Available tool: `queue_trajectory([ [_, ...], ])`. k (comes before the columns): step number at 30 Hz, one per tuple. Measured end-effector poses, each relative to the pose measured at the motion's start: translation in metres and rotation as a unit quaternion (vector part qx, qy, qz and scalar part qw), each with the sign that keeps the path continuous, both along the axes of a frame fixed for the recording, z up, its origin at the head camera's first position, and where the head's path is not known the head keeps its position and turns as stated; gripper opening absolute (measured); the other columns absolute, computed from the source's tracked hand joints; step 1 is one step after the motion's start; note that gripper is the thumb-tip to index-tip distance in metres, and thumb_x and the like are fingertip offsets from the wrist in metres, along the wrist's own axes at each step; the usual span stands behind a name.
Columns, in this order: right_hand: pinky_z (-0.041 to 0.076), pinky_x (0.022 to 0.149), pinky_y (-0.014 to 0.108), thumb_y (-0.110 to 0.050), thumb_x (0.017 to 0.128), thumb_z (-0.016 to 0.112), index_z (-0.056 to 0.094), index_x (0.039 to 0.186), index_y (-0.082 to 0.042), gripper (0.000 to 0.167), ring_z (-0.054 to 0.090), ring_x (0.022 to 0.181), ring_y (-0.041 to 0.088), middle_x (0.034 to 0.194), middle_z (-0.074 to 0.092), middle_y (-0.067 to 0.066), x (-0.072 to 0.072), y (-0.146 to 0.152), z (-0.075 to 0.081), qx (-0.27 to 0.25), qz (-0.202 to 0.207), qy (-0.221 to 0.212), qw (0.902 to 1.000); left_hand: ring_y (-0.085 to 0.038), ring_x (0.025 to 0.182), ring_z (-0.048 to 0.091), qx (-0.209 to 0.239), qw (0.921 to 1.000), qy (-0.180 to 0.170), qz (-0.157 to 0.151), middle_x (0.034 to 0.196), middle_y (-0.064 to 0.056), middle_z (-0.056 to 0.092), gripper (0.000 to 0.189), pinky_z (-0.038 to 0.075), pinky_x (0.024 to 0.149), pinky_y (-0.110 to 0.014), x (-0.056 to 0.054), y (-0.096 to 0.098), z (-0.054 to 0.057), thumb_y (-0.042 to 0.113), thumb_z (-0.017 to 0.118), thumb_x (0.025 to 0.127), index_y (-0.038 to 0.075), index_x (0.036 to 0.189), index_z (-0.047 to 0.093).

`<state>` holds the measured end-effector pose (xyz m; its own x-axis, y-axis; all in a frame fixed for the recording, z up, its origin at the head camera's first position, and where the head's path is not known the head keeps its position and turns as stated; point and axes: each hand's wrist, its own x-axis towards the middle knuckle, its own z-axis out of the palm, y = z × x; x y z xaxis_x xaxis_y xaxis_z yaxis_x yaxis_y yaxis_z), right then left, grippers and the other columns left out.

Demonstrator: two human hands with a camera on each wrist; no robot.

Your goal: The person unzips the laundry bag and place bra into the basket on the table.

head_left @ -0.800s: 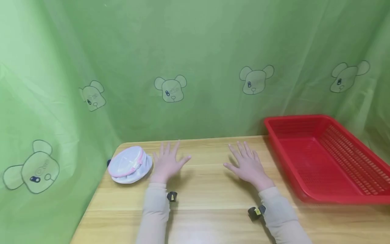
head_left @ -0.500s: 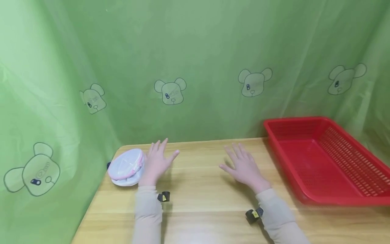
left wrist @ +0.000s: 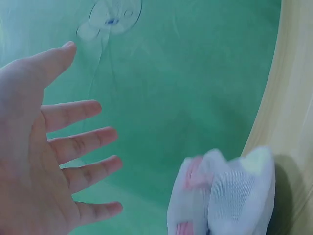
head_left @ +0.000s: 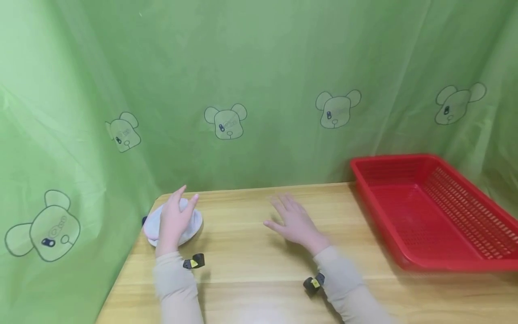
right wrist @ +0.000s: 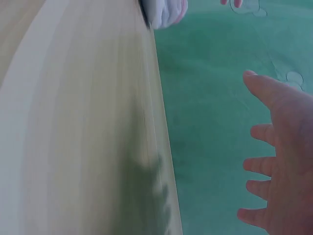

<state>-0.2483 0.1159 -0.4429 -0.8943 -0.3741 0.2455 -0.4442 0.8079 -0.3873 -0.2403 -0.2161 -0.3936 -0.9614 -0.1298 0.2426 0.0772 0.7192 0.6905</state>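
A round, pale fabric pouch with pink trim (head_left: 193, 223) lies at the back left of the wooden table. My left hand (head_left: 175, 221) is over it in the head view, fingers spread, hiding part of it. In the left wrist view the pouch (left wrist: 239, 196) shows whitish mesh and pink patches, a gap away from the fingers (left wrist: 90, 174). My right hand (head_left: 295, 223) hovers above the middle of the table, its fingers spread and holding nothing. The right wrist view shows that hand (right wrist: 288, 166) with a bit of the pouch (right wrist: 166, 11) at the top.
A large red plastic basket (head_left: 380, 211) with slotted sides stands on the right of the wooden table (head_left: 251, 261). Behind and to the left hangs a green curtain (head_left: 279, 148) printed with bear heads. Each wrist wears a small black camera.
My left hand has moved left from beside the pouch to over it. The right hand has shifted left too, away from the basket. Pouch and basket stay in place.
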Motion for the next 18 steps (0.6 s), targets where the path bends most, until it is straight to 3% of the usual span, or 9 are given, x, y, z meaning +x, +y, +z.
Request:
queue_trajectory([
  [5,0.017,0.120,0.059,-0.058,0.091,0.055,0.029,0.153,-0.015,0.079,0.022,0.147,0.043,0.158,0.027,0.019,-0.004,-0.025,-0.002,-0.013,0.023,-0.011,0.9996,-0.038,0.146,0.026,0.029,0.9991,-0.023,0.020,0.158,-0.018,0.030,0.070,0.021,0.121,-0.052,0.006,-0.017,-0.004,0.055,0.046,0.097,0.014,0.152,0.033],
  [10,0.017,0.121,0.056,-0.058,0.092,0.053,0.029,0.153,-0.016,0.079,0.024,0.147,0.039,0.159,0.027,0.016,-0.010,-0.053,-0.002,-0.024,0.046,-0.023,0.9984,-0.040,0.145,0.028,0.037,0.9979,-0.013,0.051,0.156,-0.019,0.034,0.063,0.022,0.121,-0.052,0.009,-0.032,-0.011,0.045,0.049,0.099,0.010,0.149,0.037],
  [18,0.020,0.121,0.056,-0.058,0.093,0.052,0.028,0.153,-0.014,0.079,0.023,0.148,0.038,0.159,0.027,0.016,-0.021,-0.103,-0.007,-0.055,0.084,-0.059,0.9932,-0.043,0.144,0.027,0.072,0.9912,-0.027,0.107,0.155,-0.020,0.034,0.064,0.020,0.120,-0.056,0.016,-0.065,-0.030,0.046,0.047,0.099,0.010,0.150,0.036],
])
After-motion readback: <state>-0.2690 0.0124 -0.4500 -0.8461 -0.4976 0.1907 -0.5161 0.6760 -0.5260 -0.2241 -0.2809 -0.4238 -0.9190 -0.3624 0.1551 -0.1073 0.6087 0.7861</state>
